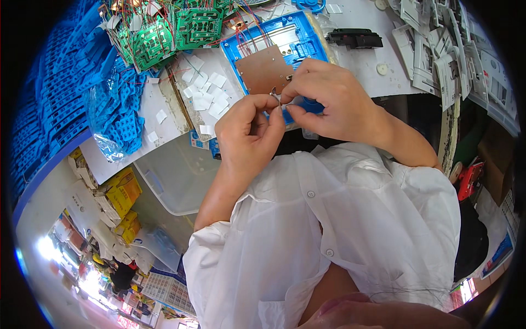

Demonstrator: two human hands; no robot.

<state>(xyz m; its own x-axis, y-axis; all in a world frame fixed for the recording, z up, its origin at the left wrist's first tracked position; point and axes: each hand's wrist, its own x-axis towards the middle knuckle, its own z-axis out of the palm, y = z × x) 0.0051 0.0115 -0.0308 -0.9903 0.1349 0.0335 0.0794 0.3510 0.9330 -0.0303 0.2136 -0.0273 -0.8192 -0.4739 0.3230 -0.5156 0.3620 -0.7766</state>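
My left hand (244, 131) and my right hand (337, 98) meet fingertip to fingertip at the table's near edge, both pinched. Between them is a tiny, thin, wire-like piece, too small to name for sure. Just beyond the fingers lies a blue plastic casing (234, 54), open side up, partly covered by my right hand. A brown circuit board (264, 70) rests on it, tilted a little, its near edge close to my fingertips. Thin red wires (267, 37) run over the casing's far part. My fingers hide some of the casing's near end.
Green circuit boards (198, 27) with tangled wires lie far left, beside heaped blue plastic parts (60, 93). Small white squares (204, 98) are scattered left of the casing. A black plastic part (356, 38) and stacked pale panels (449, 68) are to the right. Below is a clear bin (178, 178).
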